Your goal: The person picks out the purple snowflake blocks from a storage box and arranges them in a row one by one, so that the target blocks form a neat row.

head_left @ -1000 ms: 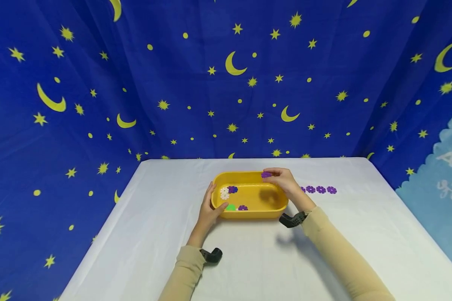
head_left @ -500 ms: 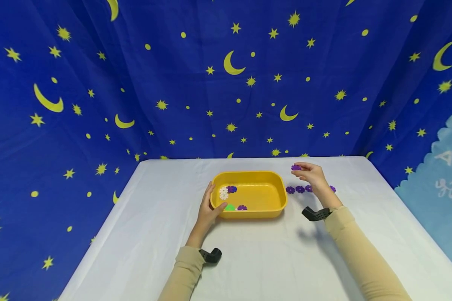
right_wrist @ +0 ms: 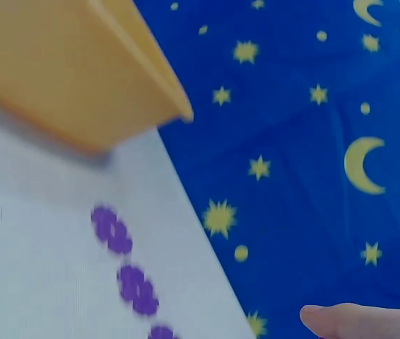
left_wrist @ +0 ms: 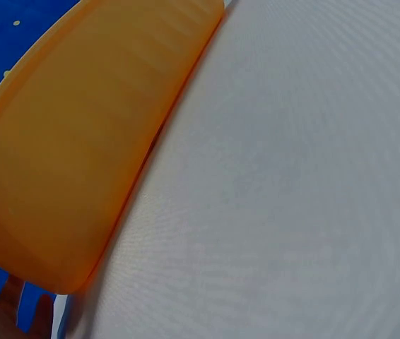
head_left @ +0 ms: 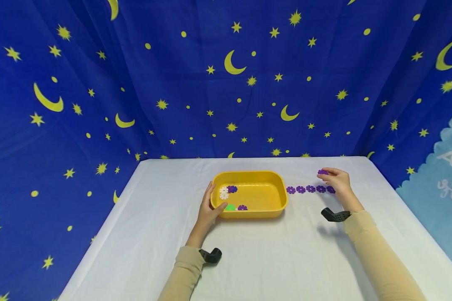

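Note:
My left hand (head_left: 207, 211) grips the left end of a yellow plastic tub (head_left: 256, 214), thumb over the near rim and fingers along the outer wall. The left wrist view shows the tub's side wall (left_wrist: 80, 141) and a few fingertips (left_wrist: 41, 314) below its end. Between thumb and fingers, my right hand (head_left: 339, 182) pinches a purple flower-shaped disc (head_left: 322, 172). It is held up near the right end of a row of similar purple discs (head_left: 300, 190) on the table. In the right wrist view one fingertip (right_wrist: 327, 319) shows, the held disc mostly hidden.
Inside the tub lie white discs (head_left: 224, 193), a blue-purple disc (head_left: 232, 189), a green disc (head_left: 230, 207) and a purple disc (head_left: 242, 207). A white cloth covers the table (head_left: 256, 259). A blue star-patterned curtain (head_left: 196, 83) stands behind it.
My right hand has carried the purple disc from over the tub rightward past the row, uncovering the row's discs. The left hand and the tub stay in place.

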Motion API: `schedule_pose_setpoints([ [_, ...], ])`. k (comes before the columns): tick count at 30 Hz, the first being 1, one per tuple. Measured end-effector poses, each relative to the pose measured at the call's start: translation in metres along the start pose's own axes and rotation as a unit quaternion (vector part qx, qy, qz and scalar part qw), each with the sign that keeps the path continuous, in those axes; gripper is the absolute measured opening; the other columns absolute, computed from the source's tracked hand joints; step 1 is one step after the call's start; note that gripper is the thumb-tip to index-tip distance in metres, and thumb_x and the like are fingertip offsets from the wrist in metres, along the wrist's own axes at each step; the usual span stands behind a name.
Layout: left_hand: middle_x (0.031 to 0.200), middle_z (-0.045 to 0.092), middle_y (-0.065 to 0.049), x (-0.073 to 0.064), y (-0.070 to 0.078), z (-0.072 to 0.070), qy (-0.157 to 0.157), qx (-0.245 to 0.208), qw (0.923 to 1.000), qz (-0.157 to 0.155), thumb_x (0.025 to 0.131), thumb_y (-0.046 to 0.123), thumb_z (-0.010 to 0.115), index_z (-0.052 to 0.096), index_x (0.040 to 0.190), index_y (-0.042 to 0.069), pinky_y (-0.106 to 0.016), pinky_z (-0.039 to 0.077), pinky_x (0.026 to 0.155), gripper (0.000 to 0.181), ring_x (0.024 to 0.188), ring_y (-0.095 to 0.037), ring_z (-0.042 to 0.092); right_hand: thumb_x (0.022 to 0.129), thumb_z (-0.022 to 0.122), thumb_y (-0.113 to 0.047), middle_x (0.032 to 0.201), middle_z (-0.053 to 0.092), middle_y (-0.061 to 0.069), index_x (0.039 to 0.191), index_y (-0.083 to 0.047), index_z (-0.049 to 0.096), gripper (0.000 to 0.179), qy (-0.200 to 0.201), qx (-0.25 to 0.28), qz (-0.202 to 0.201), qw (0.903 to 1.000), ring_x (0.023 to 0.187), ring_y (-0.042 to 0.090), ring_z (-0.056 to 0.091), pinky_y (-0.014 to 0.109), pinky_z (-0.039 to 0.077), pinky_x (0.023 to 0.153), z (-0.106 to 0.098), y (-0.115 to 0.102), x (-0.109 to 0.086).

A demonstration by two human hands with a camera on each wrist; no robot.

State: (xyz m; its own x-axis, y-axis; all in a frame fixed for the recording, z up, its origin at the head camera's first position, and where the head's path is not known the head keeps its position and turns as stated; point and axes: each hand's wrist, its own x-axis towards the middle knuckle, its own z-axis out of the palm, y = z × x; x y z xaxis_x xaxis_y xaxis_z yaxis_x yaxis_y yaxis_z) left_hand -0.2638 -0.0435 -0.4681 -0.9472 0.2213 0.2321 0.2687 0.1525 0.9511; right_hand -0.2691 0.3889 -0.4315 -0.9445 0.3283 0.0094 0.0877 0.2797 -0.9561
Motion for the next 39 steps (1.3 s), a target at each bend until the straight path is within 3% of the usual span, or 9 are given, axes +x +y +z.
schedule_pose_setpoints([
  [4,0.162,0.009,-0.009,0.0,0.0,0.0,0.001,-0.006,1.0,0.0,0.087,0.015,0.067,0.024,0.15,0.004,-0.046,0.015,0.122,0.077,0.15,-0.031,0.01,0.088,0.066,-0.018,0.075,0.055,-0.031,0.136,0.008,0.045,0.059,0.022,-0.001,0.02,0.9996,0.072,-0.014,0.054,0.012,0.053,0.073,-0.011,0.013,0.005],
  [10,0.162,0.009,-0.009,-0.002,0.001,0.0,0.0,-0.002,1.0,0.0,0.087,0.017,0.067,0.024,0.15,0.005,-0.047,0.014,0.122,0.078,0.15,-0.031,0.009,0.085,0.068,-0.011,0.069,0.052,-0.03,0.131,0.011,0.048,0.055,0.065,-0.014,0.03,0.9973,0.067,-0.013,0.052,0.011,0.052,0.065,-0.024,0.026,0.004],
  [17,0.162,0.008,-0.009,-0.002,0.002,0.001,-0.001,0.005,1.0,0.001,0.087,0.021,0.068,0.024,0.15,0.006,-0.048,0.014,0.122,0.078,0.15,-0.031,0.009,0.082,0.071,-0.015,0.07,0.047,-0.028,0.125,0.007,0.057,0.051,0.112,-0.112,0.051,0.9861,0.073,-0.005,0.045,0.01,0.043,0.061,-0.036,0.044,0.005],
  [19,0.162,0.008,-0.009,-0.002,0.003,0.001,0.0,0.004,1.0,0.0,0.087,0.02,0.068,0.025,0.15,0.006,-0.048,0.013,0.122,0.078,0.15,-0.031,0.009,0.081,0.072,-0.016,0.073,0.054,-0.023,0.124,0.007,0.059,0.05,0.115,-0.125,0.057,0.9837,0.081,0.001,0.047,0.013,0.042,0.067,-0.038,0.047,0.005],
  [22,0.162,0.009,-0.01,-0.002,0.003,0.001,0.001,0.005,1.0,-0.001,0.087,0.02,0.068,0.025,0.15,0.006,-0.048,0.013,0.122,0.078,0.15,-0.031,0.009,0.082,0.071,-0.016,0.088,0.066,-0.003,0.124,0.009,0.057,0.052,0.107,-0.136,0.064,0.9829,0.096,0.014,0.05,0.025,0.045,0.082,-0.04,0.051,0.005],
  [26,0.162,0.009,-0.007,-0.003,0.003,0.001,0.002,0.008,0.9999,-0.007,0.087,0.025,0.068,0.025,0.151,0.007,-0.047,0.013,0.122,0.079,0.15,-0.03,0.009,0.082,0.071,-0.015,0.106,0.065,0.018,0.124,0.011,0.056,0.052,0.099,-0.146,0.066,0.9821,0.108,0.026,0.049,0.038,0.043,0.093,-0.041,0.055,0.004],
  [34,0.162,0.009,-0.008,-0.003,0.002,0.001,0.002,0.007,1.0,-0.007,0.086,0.026,0.069,0.025,0.151,0.007,-0.047,0.014,0.122,0.08,0.15,-0.03,0.009,0.08,0.07,-0.011,0.117,0.062,0.031,0.123,0.014,0.055,0.052,0.097,-0.147,0.051,0.9831,0.12,0.04,0.048,0.052,0.036,0.107,-0.04,0.059,0.003],
  [39,0.162,0.008,-0.008,-0.002,0.003,0.001,0.001,0.003,1.0,-0.006,0.087,0.023,0.068,0.024,0.151,0.007,-0.046,0.014,0.122,0.079,0.15,-0.03,0.009,0.08,0.069,-0.011,0.119,0.059,0.032,0.125,0.014,0.054,0.053,0.095,-0.147,0.052,0.9832,0.118,0.039,0.048,0.052,0.036,0.107,-0.04,0.059,0.004],
])
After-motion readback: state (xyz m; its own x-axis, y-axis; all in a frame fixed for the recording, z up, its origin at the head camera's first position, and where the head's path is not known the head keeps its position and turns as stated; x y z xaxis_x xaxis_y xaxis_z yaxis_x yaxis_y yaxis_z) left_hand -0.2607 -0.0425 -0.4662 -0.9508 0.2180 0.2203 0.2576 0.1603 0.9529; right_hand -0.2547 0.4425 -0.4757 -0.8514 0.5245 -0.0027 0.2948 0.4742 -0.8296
